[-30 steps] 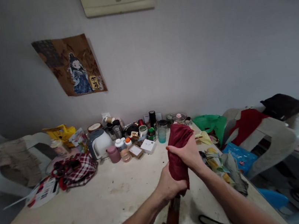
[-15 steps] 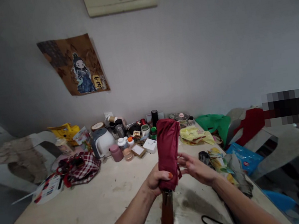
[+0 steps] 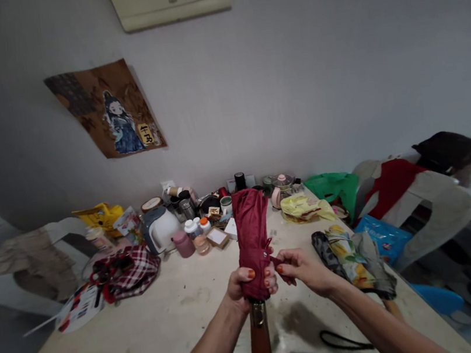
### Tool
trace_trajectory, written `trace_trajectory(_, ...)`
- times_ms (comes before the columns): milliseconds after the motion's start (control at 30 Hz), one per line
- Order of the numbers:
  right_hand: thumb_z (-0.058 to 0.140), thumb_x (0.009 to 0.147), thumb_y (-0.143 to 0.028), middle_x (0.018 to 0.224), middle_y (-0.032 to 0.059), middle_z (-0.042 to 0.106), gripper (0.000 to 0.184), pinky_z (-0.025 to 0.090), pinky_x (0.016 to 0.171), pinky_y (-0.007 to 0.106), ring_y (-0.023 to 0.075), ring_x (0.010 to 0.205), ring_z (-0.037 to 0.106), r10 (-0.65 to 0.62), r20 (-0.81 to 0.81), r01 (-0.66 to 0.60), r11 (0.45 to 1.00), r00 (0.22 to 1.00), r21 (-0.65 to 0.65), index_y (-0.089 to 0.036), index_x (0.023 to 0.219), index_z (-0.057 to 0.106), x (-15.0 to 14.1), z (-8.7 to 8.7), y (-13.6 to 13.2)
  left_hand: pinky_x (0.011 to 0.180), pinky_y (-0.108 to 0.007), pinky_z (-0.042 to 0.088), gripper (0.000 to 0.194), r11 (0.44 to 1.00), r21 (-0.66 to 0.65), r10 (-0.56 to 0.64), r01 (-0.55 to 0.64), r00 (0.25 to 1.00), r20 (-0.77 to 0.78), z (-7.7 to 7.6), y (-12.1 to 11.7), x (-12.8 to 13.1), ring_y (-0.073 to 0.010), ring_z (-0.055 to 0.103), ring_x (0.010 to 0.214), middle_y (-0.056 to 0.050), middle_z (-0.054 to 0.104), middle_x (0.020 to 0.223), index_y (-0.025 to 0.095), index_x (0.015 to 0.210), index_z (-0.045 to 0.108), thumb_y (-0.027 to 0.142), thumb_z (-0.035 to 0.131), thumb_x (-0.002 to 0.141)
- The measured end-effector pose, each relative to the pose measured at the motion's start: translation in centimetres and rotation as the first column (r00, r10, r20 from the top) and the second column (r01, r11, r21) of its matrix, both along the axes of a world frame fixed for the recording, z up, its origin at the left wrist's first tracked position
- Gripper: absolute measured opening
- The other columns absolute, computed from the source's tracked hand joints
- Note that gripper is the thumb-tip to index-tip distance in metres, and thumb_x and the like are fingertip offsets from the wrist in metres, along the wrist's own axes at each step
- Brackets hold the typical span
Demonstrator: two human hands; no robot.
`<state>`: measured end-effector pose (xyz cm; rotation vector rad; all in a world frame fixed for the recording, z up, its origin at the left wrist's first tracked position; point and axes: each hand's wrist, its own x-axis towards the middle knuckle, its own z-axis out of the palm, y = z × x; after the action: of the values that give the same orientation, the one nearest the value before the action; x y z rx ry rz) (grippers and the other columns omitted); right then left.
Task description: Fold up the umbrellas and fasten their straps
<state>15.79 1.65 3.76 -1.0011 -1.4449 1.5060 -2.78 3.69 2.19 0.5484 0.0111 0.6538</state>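
Note:
I hold a folded dark red umbrella (image 3: 251,227) upright over the table, its brown handle (image 3: 259,344) pointing down toward me. My left hand (image 3: 246,281) is wrapped round the lower end of the folded canopy, just above the handle. My right hand (image 3: 302,264) pinches the umbrella's small closing strap at the right side of the canopy, fingers pressed together.
The pale table (image 3: 152,330) carries a white kettle (image 3: 160,229), bottles and small boxes at the back, a checked cloth (image 3: 131,266) at left, another folded umbrella (image 3: 348,254) and a yellow bag (image 3: 304,208) at right. A black cord (image 3: 342,344) lies near me.
The umbrella has swung from tilted right to nearly upright. My right hand left the top of the canopy and came down to pinch the strap; my left hand kept its grip.

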Motion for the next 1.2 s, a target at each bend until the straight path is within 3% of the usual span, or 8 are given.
trace_trajectory(133, 0.058, 0.077, -0.038, 0.055, -0.004, 0.046, 0.025, 0.031, 0.052, 0.022, 0.0084, 0.052, 0.039, -0.142, 0.127, 0.122, 0.981, 0.982, 0.153, -0.016, 0.067, 0.05, 0.6, 2.1, -0.3, 0.057, -0.024, 0.029, 0.048, 1.0, 0.027, 0.01, -0.011, 1.0, 0.01, 0.4, -0.6, -0.2, -0.0074, 0.041, 0.058, 0.001, 0.042, 0.074, 0.011, 0.103, 0.058, 0.026, 0.069, 0.058)
trace_trajectory(300, 0.052, 0.082, -0.037, 0.051, -0.0042, 0.047, 0.023, 0.025, 0.044, 0.022, 0.0077, 0.044, 0.033, -0.186, 0.091, 0.17, 0.973, 0.978, 0.157, -0.018, 0.07, 0.05, 0.8, 2.9, -0.7, 0.057, -0.024, 0.03, 0.033, 0.994, 0.084, 0.07, -0.07, 0.998, 0.009, 0.5, -1.3, 0.0, -0.0072, 0.041, 0.06, -0.001, 0.041, 0.076, 0.008, 0.087, 0.06, 0.028, 0.068, 0.062)
trace_trajectory(400, 0.059, 0.081, -0.03, 0.062, -0.0004, 0.053, 0.016, 0.031, 0.048, 0.022, 0.0088, 0.052, 0.041, -0.256, 0.085, 0.2, 0.888, 0.963, 0.415, -0.015, 0.078, 0.064, 0.9, 2.8, -0.8, 0.057, -0.023, 0.03, 0.039, 0.995, 0.079, 0.055, -0.056, 0.998, 0.021, 0.5, -1.5, 0.0, -0.0069, 0.041, 0.059, 0.0, 0.04, 0.075, 0.011, 0.097, 0.06, 0.027, 0.068, 0.062)
trace_trajectory(467, 0.06, 0.079, -0.026, 0.069, 0.0021, 0.057, 0.013, 0.035, 0.049, 0.022, 0.0095, 0.055, 0.046, -0.271, 0.038, 0.219, 0.845, 0.962, 0.488, -0.016, 0.081, 0.069, 1.0, 2.6, -0.7, 0.056, -0.023, 0.029, 0.051, 0.996, 0.075, 0.041, -0.044, 0.999, 0.035, 0.5, -1.5, 0.0, -0.0069, 0.04, 0.058, 0.001, 0.04, 0.074, 0.013, 0.109, 0.058, 0.027, 0.067, 0.061)
trace_trajectory(833, 0.061, 0.078, -0.041, 0.05, -0.0047, 0.051, 0.026, 0.029, 0.043, 0.019, 0.0071, 0.043, 0.04, -0.255, -0.055, 0.261, 0.956, 0.965, 0.133, -0.017, 0.085, 0.053, 0.8, 2.2, -0.8, 0.053, -0.021, 0.026, 0.08, 0.996, 0.07, 0.044, -0.053, 0.992, 0.117, 0.6, -1.5, -0.1, -0.0053, 0.028, 0.053, 0.004, 0.034, 0.071, 0.015, 0.136, 0.043, 0.03, 0.067, 0.062)
trace_trajectory(1000, 0.062, 0.078, -0.035, 0.049, -0.0069, 0.052, 0.043, 0.018, 0.041, 0.018, 0.006, 0.039, 0.035, -0.239, -0.232, 0.236, 0.971, 0.943, -0.041, -0.017, 0.115, 0.051, 0.3, 2.0, -1.2, 0.052, -0.021, 0.025, 0.069, 0.996, 0.073, 0.037, -0.049, 0.988, 0.152, 0.2, -1.5, -0.1, -0.0046, 0.026, 0.052, 0.004, 0.033, 0.071, 0.015, 0.128, 0.051, 0.031, 0.067, 0.062)
trace_trajectory(1100, 0.063, 0.077, -0.037, 0.056, -0.0021, 0.058, 0.039, 0.027, 0.044, 0.019, 0.0075, 0.045, 0.045, -0.204, -0.265, 0.203, 0.979, 0.942, -0.031, -0.014, 0.107, 0.057, 0.1, 1.8, -1.1, 0.052, -0.02, 0.025, 0.063, 0.997, 0.06, 0.036, -0.046, 0.987, 0.154, 0.2, -1.5, -0.1, -0.0042, 0.025, 0.052, 0.004, 0.032, 0.07, 0.013, 0.121, 0.056, 0.031, 0.068, 0.062)
trace_trajectory(1200, 0.067, 0.074, -0.037, 0.073, 0.005, 0.067, 0.037, 0.038, 0.051, 0.023, 0.0133, 0.058, 0.058, -0.196, -0.139, 0.209, 0.975, 0.971, 0.081, -0.015, 0.102, 0.058, 0.0, 1.3, -1.0, 0.051, -0.02, 0.025, 0.054, 0.998, 0.033, 0.05, -0.055, 0.99, 0.133, 0.4, -1.6, -0.1, -0.0036, 0.023, 0.051, 0.004, 0.031, 0.069, 0.012, 0.11, 0.06, 0.031, 0.069, 0.06)
